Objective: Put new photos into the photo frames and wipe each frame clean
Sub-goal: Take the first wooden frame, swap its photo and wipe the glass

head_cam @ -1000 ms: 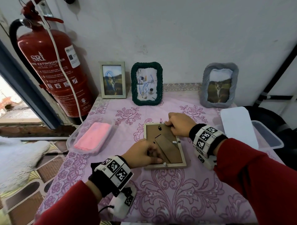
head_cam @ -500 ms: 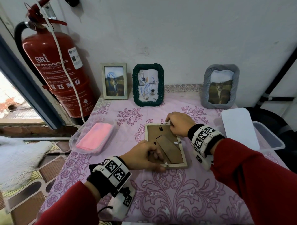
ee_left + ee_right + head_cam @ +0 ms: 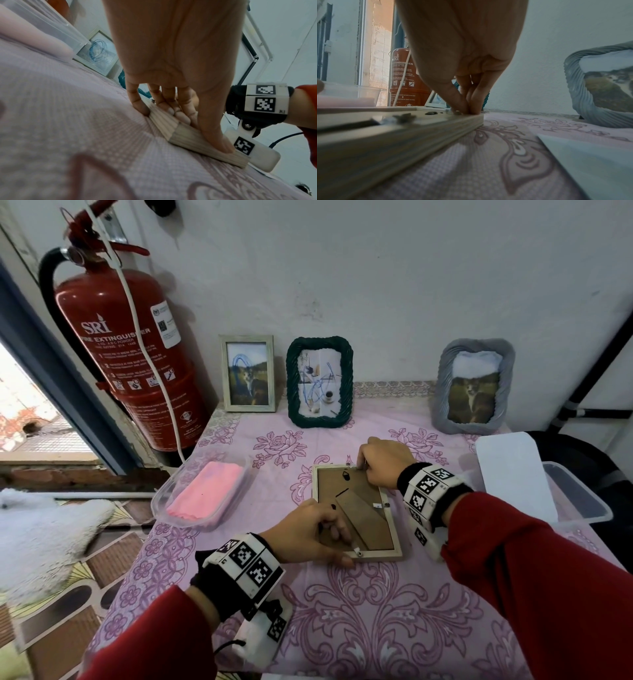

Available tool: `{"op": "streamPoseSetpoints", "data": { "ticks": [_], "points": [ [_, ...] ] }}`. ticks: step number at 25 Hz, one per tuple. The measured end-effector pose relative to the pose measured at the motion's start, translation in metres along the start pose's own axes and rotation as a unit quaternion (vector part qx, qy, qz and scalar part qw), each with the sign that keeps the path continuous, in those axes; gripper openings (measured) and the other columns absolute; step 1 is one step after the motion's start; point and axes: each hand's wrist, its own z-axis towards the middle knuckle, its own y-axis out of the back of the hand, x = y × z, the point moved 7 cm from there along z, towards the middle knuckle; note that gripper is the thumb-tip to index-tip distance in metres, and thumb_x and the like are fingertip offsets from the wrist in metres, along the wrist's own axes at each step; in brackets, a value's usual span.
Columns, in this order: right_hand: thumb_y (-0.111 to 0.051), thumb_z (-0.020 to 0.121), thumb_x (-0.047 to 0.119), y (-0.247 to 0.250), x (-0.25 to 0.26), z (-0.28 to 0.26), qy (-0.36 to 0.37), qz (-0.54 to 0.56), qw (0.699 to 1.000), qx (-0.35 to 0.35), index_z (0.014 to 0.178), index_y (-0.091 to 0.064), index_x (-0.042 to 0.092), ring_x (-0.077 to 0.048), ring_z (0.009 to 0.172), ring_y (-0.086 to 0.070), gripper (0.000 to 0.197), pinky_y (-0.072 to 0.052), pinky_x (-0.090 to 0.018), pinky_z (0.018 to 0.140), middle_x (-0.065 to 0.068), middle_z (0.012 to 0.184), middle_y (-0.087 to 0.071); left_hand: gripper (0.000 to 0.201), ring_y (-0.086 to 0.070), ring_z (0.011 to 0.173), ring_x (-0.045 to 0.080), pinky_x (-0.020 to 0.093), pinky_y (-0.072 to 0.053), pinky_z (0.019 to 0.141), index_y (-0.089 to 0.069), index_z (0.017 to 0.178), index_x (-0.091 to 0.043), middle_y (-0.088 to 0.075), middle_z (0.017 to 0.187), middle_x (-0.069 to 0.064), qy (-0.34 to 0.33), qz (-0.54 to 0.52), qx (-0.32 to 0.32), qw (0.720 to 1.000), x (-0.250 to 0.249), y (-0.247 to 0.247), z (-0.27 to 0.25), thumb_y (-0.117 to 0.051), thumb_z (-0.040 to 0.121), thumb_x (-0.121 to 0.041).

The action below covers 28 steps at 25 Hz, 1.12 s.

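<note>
Frame [image 3: 356,515] face-down on table [image 3: 376,611]. Left hand [image 3: 308,537] grips its near corner; right hand [image 3: 385,462] pinches a far-edge tab. Best keep left pressing while turning the tab fully.

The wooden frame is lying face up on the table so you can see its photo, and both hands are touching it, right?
Not quite. The wooden frame lies face down: the head view shows its brown backing board and stand, not a photo. The left hand and the right hand are both touching it on the table.
</note>
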Motion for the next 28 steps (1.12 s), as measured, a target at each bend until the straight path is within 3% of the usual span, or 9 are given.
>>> {"op": "streamPoseSetpoints", "data": {
  "ticks": [5,7,13,17,20,24,28],
  "points": [
    [-0.049,0.085,0.006,-0.004,-0.007,-0.002,0.015,0.023,0.999,-0.025,0.097,-0.062,0.028,-0.026,0.098,-0.056,0.028,-0.031,-0.029,0.066,-0.001,0.109,-0.052,0.032,-0.049,0.068,-0.003,0.008,-0.034,0.063,-0.073,0.094,-0.011,-0.056,0.076,-0.001,-0.031,-0.021,0.001,0.999,-0.003,-0.001,0.000,-0.084,0.066,-0.021],
    [-0.048,0.085,0.004,-0.006,-0.007,-0.003,0.024,0.026,0.999,-0.033,0.095,-0.062,0.031,-0.025,0.095,-0.056,0.031,-0.031,-0.029,0.065,0.000,0.106,-0.052,0.034,-0.050,0.069,-0.004,0.008,-0.034,0.064,-0.073,0.097,-0.010,-0.057,0.077,0.001,-0.039,-0.034,0.001,0.999,-0.003,-0.002,-0.001,-0.084,0.066,-0.019],
    [-0.048,0.082,0.003,-0.007,-0.006,-0.006,0.033,0.028,0.997,-0.063,0.098,-0.060,0.028,-0.024,0.097,-0.055,0.033,-0.033,-0.029,0.065,0.000,0.104,-0.051,0.039,-0.052,0.071,-0.005,0.009,-0.037,0.066,-0.070,0.100,-0.011,-0.056,0.078,-0.009,-0.015,-0.043,-0.014,0.999,0.004,-0.003,-0.001,-0.085,0.065,-0.019],
    [-0.049,0.079,-0.001,-0.005,0.000,-0.010,0.051,0.002,0.996,-0.079,0.098,-0.056,0.032,-0.021,0.084,-0.048,0.039,-0.028,-0.028,0.059,0.004,0.089,-0.038,0.035,-0.053,0.071,-0.007,0.006,-0.036,0.066,-0.071,0.096,-0.011,-0.056,0.077,-0.009,-0.025,-0.051,-0.010,0.998,0.004,-0.005,-0.001,-0.084,0.065,-0.019],
    [-0.049,0.076,-0.002,-0.005,0.001,-0.011,0.054,0.001,0.996,-0.075,0.099,-0.055,0.033,-0.018,0.078,-0.039,0.042,-0.027,-0.027,0.057,0.004,0.088,-0.036,0.034,-0.054,0.071,-0.006,0.007,-0.037,0.065,-0.071,0.096,-0.011,-0.056,0.077,-0.009,-0.023,-0.051,-0.012,0.998,0.004,-0.005,0.000,-0.085,0.065,-0.018],
    [-0.049,0.077,-0.002,-0.004,0.001,-0.012,0.055,-0.005,0.996,-0.075,0.100,-0.055,0.032,-0.018,0.079,-0.040,0.042,-0.026,-0.027,0.057,0.003,0.088,-0.035,0.035,-0.053,0.070,-0.006,0.006,-0.036,0.064,-0.071,0.096,-0.010,-0.057,0.079,-0.006,-0.019,-0.052,-0.010,0.998,0.005,-0.006,0.000,-0.085,0.065,-0.017],
    [-0.049,0.081,-0.001,-0.007,0.000,-0.011,0.050,-0.013,0.996,-0.071,0.105,-0.054,0.030,-0.023,0.090,-0.049,0.040,-0.025,-0.028,0.058,0.001,0.093,-0.039,0.042,-0.052,0.069,-0.004,0.007,-0.035,0.064,-0.069,0.103,-0.010,-0.057,0.081,-0.002,-0.019,-0.048,-0.012,0.999,0.005,-0.006,-0.001,-0.084,0.065,-0.017]
  ]
}}
